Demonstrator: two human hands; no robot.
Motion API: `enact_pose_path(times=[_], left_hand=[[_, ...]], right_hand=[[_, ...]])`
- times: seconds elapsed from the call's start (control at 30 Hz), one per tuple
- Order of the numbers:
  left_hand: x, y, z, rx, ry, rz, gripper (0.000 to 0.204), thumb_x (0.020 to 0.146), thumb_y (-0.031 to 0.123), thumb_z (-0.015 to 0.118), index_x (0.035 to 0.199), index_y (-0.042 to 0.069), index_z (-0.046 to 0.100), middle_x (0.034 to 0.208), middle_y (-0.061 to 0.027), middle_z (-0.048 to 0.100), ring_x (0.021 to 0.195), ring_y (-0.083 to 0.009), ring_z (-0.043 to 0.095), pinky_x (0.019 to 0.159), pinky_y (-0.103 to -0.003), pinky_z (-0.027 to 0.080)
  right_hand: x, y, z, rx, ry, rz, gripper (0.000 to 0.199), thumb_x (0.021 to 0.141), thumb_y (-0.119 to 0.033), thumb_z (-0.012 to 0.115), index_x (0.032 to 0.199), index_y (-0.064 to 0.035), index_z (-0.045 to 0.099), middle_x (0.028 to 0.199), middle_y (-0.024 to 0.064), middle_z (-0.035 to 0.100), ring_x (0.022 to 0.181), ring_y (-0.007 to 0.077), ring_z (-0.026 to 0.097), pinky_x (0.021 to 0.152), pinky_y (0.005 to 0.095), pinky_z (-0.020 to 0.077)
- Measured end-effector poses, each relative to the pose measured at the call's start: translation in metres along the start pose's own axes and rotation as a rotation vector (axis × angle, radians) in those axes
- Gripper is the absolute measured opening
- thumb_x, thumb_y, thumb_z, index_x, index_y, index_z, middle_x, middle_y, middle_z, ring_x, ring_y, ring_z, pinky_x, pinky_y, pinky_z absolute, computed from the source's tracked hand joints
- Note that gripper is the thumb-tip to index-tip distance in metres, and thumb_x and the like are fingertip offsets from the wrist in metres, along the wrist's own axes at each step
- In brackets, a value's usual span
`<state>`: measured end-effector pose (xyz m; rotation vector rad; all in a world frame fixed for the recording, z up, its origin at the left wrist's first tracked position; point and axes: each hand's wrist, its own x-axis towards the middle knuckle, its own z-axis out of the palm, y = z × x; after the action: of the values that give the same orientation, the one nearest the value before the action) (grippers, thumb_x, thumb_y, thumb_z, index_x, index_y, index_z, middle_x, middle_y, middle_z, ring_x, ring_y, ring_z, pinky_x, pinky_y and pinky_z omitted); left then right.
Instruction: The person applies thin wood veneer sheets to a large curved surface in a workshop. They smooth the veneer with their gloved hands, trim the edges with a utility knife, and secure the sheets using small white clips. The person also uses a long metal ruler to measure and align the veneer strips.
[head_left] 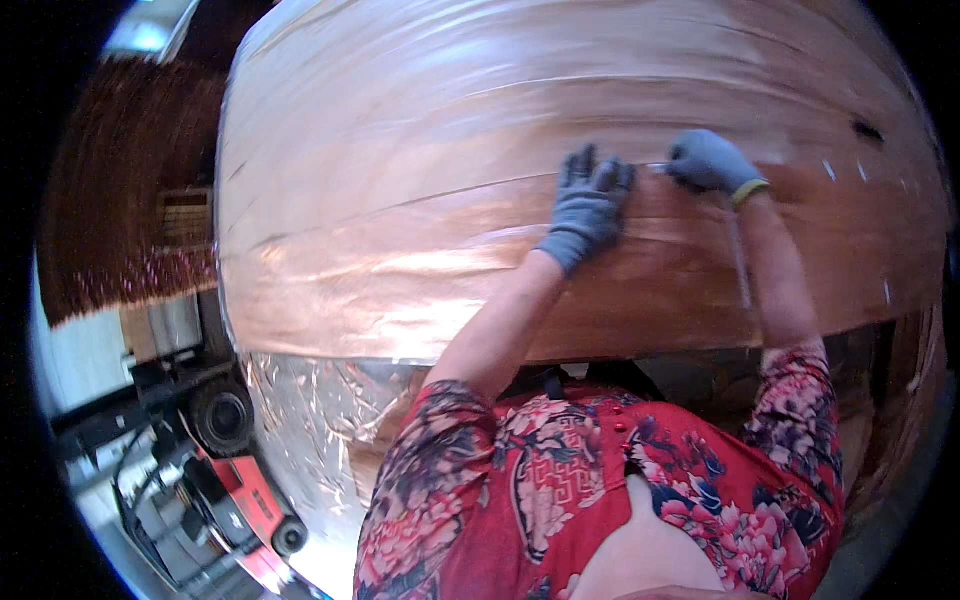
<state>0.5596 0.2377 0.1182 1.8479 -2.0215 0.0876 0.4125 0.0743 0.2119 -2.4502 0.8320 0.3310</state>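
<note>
Two grey-gloved hands are working high on the big curved copper-foil sheet (420, 240). Left hand (588, 205) is lying flat, fingers spread, pressing the foil. Right hand (712, 162) is clenching its grip on a thin silvery tool (657, 167), tip touching foil between the hands.

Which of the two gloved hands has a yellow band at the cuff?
The right hand, closed around a thin pale tool on the copper-coloured wrapped roll. The left hand lies spread flat and its grey glove shows no yellow.
</note>
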Motion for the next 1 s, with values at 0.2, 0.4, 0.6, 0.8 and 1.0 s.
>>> enact_pose_path(times=[0.2, 0.4, 0.6, 0.8, 1.0], left_hand=[[-0.004, -0.009, -0.016, -0.238, -0.03, 0.123, 0.054, 0.074, 0.023, 0.053, 0.127, 0.015, 0.044, 0.135, -0.0147, 0.037, 0.132, -0.0401, 0.021, 0.107, -0.055, 0.012], [-0.135, -0.108, -0.092, -0.192, 0.231, 0.317, 0.058, 0.068, 0.013, 0.059, 0.124, 0.006, 0.045, 0.124, -0.0201, 0.045, 0.122, -0.0367, 0.036, 0.103, -0.049, 0.028], [-0.253, -0.239, -0.166, 0.014, -0.042, 0.035, 0.052, 0.079, 0.023, 0.054, 0.129, 0.01, 0.042, 0.135, -0.0057, 0.04, 0.128, -0.0329, 0.03, 0.106, -0.047, 0.022], [-0.253, -0.26, -0.162, -0.023, 0.072, -0.026, 0.054, 0.076, 0.019, 0.056, 0.128, 0.011, 0.043, 0.134, -0.0069, 0.04, 0.129, -0.0339, 0.028, 0.107, -0.049, 0.02], [-0.245, -0.261, -0.159, -0.188, 0.127, -0.113, 0.061, 0.073, 0.015, 0.057, 0.131, 0.01, 0.04, 0.13, -0.0194, 0.04, 0.127, -0.0386, 0.028, 0.105, -0.05, 0.022]], right_hand=[[-0.029, -0.035, 0.032, 0.877, 0.052, 0.201, 0.021, 0.088, -0.023, 0.052, 0.083, -0.0058, 0.062, 0.056, -0.0023, 0.049, 0.044, 0.0058, 0.042, 0.041, 0.0218, 0.0323], [-0.052, -0.182, 0.113, 1.074, 0.14, 0.13, 0.019, 0.089, -0.018, 0.047, 0.087, -0.0059, 0.062, 0.059, -0.0032, 0.05, 0.047, 0.0044, 0.043, 0.042, 0.0185, 0.032], [0.042, -0.322, 0.184, 0.907, 0.2, 0.229, 0.024, 0.09, -0.025, 0.052, 0.079, -0.0046, 0.06, 0.058, -0.0015, 0.052, 0.05, 0.0054, 0.047, 0.045, 0.0201, 0.0356], [0.119, -0.363, 0.178, 1.222, 0.311, 0.272, 0.026, 0.087, -0.024, 0.057, 0.073, -0.0026, 0.06, 0.059, 0.0023, 0.056, 0.048, 0.0091, 0.049, 0.044, 0.0227, 0.0383], [0.148, -0.369, 0.166, 0.873, 0.241, 0.414, 0.039, 0.081, -0.035, 0.063, 0.061, -0.0011, 0.061, 0.055, 0.0077, 0.058, 0.048, 0.0128, 0.054, 0.047, 0.0265, 0.0432]])
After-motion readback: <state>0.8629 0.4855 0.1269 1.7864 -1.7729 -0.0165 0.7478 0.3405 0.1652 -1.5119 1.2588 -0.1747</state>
